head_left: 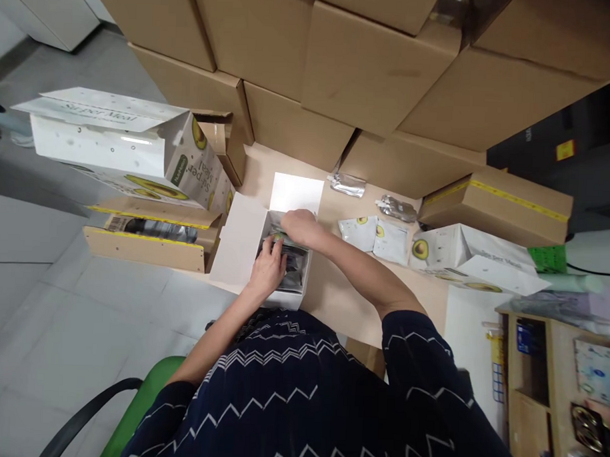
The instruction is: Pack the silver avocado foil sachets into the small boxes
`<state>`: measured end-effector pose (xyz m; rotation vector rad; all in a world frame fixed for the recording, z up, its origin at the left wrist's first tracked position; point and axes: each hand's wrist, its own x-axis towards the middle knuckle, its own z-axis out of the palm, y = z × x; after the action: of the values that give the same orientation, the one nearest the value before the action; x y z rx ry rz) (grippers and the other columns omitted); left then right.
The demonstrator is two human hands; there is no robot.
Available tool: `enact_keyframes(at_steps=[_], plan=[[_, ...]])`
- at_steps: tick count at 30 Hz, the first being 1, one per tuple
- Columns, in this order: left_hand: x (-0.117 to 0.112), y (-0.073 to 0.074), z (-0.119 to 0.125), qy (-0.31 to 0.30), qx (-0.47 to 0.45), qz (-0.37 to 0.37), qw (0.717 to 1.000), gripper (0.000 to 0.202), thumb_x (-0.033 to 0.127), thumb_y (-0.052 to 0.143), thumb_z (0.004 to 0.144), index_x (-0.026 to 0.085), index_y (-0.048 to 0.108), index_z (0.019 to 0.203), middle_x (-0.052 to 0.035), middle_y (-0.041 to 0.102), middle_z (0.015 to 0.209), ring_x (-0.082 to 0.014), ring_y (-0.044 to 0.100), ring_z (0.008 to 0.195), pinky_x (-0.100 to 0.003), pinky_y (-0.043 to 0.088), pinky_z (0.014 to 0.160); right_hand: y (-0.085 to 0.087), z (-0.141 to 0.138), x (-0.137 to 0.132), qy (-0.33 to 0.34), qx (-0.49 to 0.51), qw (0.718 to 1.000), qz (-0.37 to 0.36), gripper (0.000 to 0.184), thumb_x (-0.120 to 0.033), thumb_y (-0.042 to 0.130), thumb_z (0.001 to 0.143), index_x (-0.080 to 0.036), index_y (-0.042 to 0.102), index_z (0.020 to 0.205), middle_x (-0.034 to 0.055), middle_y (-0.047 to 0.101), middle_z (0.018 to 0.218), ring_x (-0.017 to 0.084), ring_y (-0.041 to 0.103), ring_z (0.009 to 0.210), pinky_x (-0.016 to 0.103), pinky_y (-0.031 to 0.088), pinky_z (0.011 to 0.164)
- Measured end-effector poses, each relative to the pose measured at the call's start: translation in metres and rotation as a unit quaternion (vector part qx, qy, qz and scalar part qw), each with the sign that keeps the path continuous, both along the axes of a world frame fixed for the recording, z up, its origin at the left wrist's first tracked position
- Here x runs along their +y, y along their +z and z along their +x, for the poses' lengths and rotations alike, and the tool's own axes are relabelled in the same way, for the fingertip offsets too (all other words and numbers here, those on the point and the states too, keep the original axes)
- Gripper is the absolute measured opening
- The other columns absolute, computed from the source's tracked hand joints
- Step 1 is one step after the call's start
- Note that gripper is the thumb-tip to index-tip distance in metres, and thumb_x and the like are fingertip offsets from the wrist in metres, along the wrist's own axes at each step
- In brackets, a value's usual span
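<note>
A small open white box (244,243) sits on the tan table (333,289) in front of me, with silver and dark pouches (294,268) packed inside. My left hand (267,268) rests on the pouches in the box, fingers bent and pressing down. My right hand (299,227) reaches into the far end of the box, fingers curled around a pouch there. The box's white flaps (296,193) stand open at the back and on the left.
Two avocado-printed sachets (375,234) and two silver pouches (347,184) lie on the table to the right. Avocado-printed cartons (137,153) stand at left and at right (464,261). Brown cardboard boxes (370,77) are stacked behind. A wooden shelf (550,384) is at right.
</note>
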<state>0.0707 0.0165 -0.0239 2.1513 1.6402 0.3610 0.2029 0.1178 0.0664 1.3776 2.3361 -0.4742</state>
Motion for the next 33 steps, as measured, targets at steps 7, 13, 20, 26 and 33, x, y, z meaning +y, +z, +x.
enact_keyframes(at_steps=[7,13,20,26,33], plan=[[0.001,-0.004,0.0,0.001,-0.055,0.052,0.997,0.068,0.023,0.052,0.095,0.014,0.024,0.156,-0.0252,0.02,0.164,-0.039,0.044,0.142,-0.053,0.052,0.105,-0.001,0.003,-0.005,-0.043,0.029,0.999,0.004,0.033,-0.014,0.043,0.098,-0.009,0.073,0.11,0.0212,0.073,0.112,0.029,0.069,0.111,0.033,0.054,0.085],[0.005,-0.008,-0.001,-0.026,-0.022,0.026,0.999,0.075,0.026,0.05,0.096,0.013,0.014,0.161,-0.0229,0.016,0.167,-0.0396,0.044,0.142,-0.053,0.052,0.105,-0.001,0.035,-0.014,-0.08,0.312,0.947,0.014,0.028,-0.024,0.049,0.097,-0.015,0.075,0.101,0.0096,0.076,0.104,0.019,0.069,0.097,0.027,0.048,0.086],[0.001,-0.004,0.0,-0.017,-0.013,0.008,1.0,0.072,0.027,0.05,0.096,0.014,0.02,0.161,-0.0217,0.014,0.168,-0.0401,0.049,0.138,-0.053,0.053,0.102,-0.094,0.143,-0.03,-0.508,0.2,0.825,0.144,0.064,-0.044,0.058,0.091,-0.012,0.05,0.147,0.0195,0.048,0.151,0.032,0.047,0.135,0.044,0.039,0.109],[0.001,0.0,0.001,-0.013,0.003,-0.011,1.0,0.07,0.029,0.051,0.096,0.013,0.025,0.159,-0.0224,0.014,0.168,-0.0414,0.05,0.137,-0.053,0.054,0.101,-0.177,0.148,-0.071,-0.504,-0.026,0.861,0.056,0.068,-0.039,0.046,0.099,-0.011,0.028,0.159,0.0242,0.024,0.163,0.04,0.033,0.142,0.048,0.042,0.104],[0.0,0.0,0.001,-0.008,0.0,-0.01,1.0,0.071,0.028,0.05,0.096,0.015,0.022,0.16,-0.022,0.012,0.168,-0.0411,0.049,0.138,-0.053,0.053,0.102,-0.173,0.109,-0.116,-0.372,-0.044,0.925,0.06,0.049,-0.026,0.035,0.103,-0.007,0.045,0.146,0.0268,0.046,0.145,0.032,0.056,0.117,0.04,0.05,0.091]])
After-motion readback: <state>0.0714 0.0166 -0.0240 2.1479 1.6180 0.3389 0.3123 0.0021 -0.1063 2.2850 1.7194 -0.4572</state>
